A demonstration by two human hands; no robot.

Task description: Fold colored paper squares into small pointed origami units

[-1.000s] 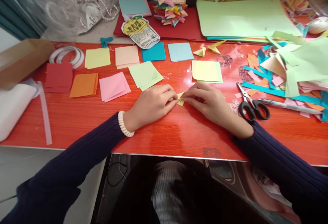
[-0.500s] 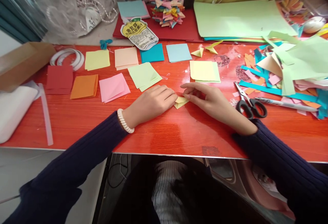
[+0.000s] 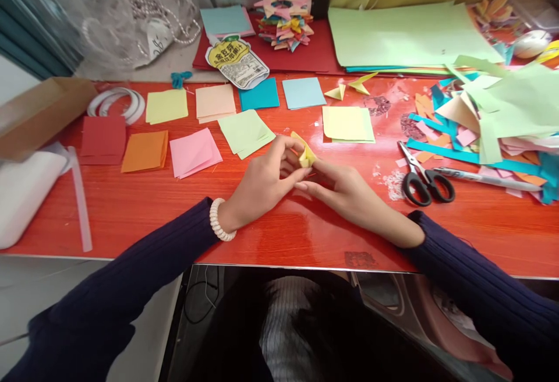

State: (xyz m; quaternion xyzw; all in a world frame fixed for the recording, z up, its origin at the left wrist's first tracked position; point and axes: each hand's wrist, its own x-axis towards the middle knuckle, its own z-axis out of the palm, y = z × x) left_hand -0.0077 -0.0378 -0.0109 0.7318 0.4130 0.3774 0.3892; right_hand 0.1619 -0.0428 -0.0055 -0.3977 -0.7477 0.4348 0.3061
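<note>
While the left hand (image 3: 257, 187) pinches the part-folded yellow paper (image 3: 307, 156), the loosely open right hand (image 3: 353, 193) touching it, two folded pieces (image 3: 336, 92) (seemingly complete) lie beyond, unfolded pink squares (image 3: 194, 154) leftward.

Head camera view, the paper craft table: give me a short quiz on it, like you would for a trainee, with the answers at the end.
1. True or false: the left hand has its fingers on the folded yellow paper.
2. Which stack lies between the red stack and the pink stack?
A) light blue
B) orange
C) peach
3. Fill in the missing word: the coiled band is on the person's ____ wrist.

Key: 1 true; 2 B, the orange stack; 3 left.
</note>
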